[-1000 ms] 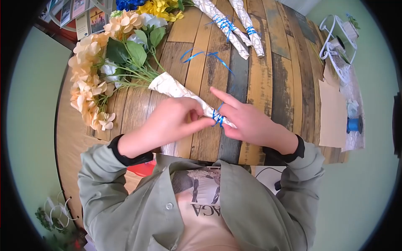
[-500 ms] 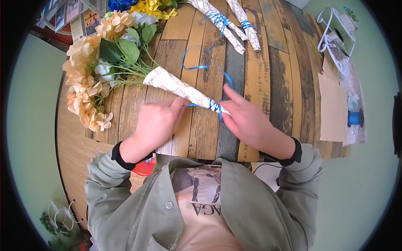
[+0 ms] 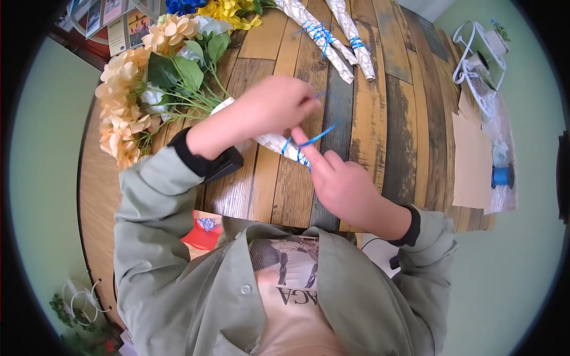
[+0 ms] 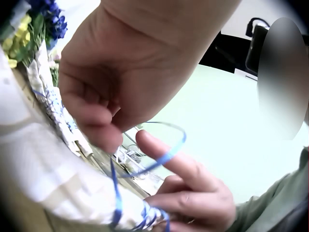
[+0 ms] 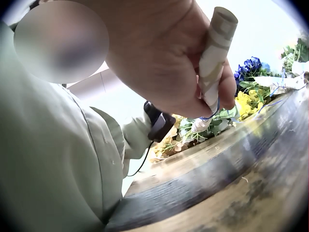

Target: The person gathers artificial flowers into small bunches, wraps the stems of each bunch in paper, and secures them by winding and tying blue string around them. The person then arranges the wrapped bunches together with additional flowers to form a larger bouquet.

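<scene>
A bouquet of peach flowers with white blooms and green leaves lies at the left, its stems rolled in patterned white paper. My right hand grips the narrow end of the roll, index finger stretched out; the paper tube passes through that hand in the right wrist view. Above the wrap, my left hand pinches a blue ribbon between thumb and fingers. The ribbon winds round the lower paper, and a loop of it crosses the right index finger in the left wrist view.
Two more paper-wrapped bundles tied in blue lie at the back, near blue and yellow flowers. On the right are brown paper, a blue ribbon spool and a white metal stand. The wooden table's edge runs close to the body.
My left hand has moved from the near left side of the wrap up and across it, carrying the ribbon. The ribbon now loops by the right index finger; the right hand keeps its hold.
</scene>
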`<action>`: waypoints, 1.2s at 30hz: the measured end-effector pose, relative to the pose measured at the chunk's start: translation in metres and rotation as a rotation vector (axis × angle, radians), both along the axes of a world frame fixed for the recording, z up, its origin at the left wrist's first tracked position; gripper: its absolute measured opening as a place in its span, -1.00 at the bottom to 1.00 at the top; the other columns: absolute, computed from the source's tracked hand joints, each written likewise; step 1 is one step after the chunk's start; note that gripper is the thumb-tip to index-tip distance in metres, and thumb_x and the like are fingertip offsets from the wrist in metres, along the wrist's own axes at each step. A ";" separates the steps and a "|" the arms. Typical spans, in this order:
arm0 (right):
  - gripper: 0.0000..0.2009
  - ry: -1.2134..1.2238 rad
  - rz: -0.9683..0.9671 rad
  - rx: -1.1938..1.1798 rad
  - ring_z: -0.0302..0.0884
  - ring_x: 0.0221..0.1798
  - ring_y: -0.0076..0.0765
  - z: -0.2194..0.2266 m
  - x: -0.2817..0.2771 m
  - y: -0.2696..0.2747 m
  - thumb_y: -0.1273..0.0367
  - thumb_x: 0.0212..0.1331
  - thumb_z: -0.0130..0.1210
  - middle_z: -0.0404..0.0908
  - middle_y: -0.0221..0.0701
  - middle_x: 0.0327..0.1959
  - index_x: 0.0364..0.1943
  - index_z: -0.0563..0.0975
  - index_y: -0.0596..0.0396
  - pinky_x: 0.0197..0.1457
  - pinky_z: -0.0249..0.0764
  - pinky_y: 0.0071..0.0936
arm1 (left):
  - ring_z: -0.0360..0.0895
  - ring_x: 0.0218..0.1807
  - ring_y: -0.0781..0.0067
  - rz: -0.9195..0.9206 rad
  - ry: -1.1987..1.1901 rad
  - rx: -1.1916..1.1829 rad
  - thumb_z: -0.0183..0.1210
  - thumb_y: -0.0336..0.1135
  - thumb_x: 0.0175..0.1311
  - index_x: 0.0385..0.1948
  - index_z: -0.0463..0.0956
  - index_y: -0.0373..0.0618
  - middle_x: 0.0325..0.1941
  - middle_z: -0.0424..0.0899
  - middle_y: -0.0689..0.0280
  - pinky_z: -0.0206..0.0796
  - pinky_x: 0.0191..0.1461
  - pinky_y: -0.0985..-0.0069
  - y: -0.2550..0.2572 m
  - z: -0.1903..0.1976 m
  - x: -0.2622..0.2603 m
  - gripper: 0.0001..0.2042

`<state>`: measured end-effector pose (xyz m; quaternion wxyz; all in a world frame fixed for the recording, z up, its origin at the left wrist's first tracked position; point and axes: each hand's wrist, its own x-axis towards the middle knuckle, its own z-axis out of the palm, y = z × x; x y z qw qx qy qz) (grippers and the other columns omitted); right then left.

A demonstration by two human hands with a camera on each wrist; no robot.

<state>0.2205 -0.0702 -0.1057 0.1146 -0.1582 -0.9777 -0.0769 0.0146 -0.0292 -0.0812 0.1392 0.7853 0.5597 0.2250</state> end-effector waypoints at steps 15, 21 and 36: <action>-0.68 0.013 0.092 -0.644 0.54 -0.17 -0.10 -0.002 0.009 0.034 0.50 0.02 0.05 0.40 -0.17 0.09 -0.08 0.45 0.27 -0.16 0.51 -0.32 | 0.60 -0.41 0.10 0.114 -0.316 0.160 0.07 -0.32 0.22 -0.01 0.30 -0.38 -0.40 0.58 -0.04 0.43 -0.33 0.33 -0.006 -0.009 -0.004 -0.63; -0.84 0.097 0.206 -0.869 0.53 -0.26 -0.05 -0.001 0.010 0.045 0.48 0.05 0.00 0.45 -0.18 0.03 -0.30 0.48 0.29 -0.21 0.47 -0.27 | 0.60 -0.37 0.18 -0.082 -0.018 -0.550 0.07 -0.40 0.23 0.17 0.15 -0.25 -0.29 0.61 0.09 0.42 -0.29 0.39 -0.106 0.002 -0.018 -0.52; -0.77 0.102 0.078 -1.248 0.50 -0.30 -0.40 0.010 0.008 0.047 0.53 0.05 0.04 0.49 -0.23 0.06 -0.17 0.54 0.22 -0.29 0.39 -0.52 | 0.48 -0.28 0.52 -0.022 -0.929 -0.857 0.01 -0.34 0.35 -0.26 0.51 -0.24 -0.38 0.58 0.34 0.29 -0.21 0.58 -0.105 -0.054 -0.025 -0.83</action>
